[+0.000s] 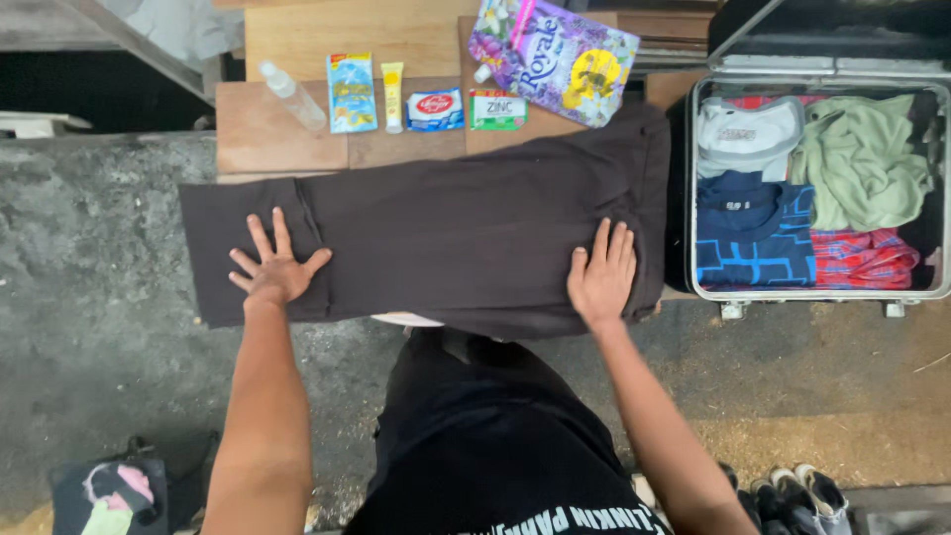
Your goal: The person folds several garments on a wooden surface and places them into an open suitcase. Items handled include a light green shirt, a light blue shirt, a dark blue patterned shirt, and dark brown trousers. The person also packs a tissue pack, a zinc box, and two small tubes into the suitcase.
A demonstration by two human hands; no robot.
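Left hand (pixel 275 269) and right hand (pixel 602 275) lay spread flat on the dark trousers (pixel 446 233); overhanging leg end risked sliding off the bench (pixel 282 129).

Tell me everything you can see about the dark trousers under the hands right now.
The dark brown trousers lie flat and lengthwise across a low wooden table, legs folded together, the fabric matte and smooth like woven cloth. The leg end at the left hangs past the table edge; the waist end at the right reaches the open suitcase. The left hand presses flat with spread fingers near the leg end, and the right hand lies flat near the waist.
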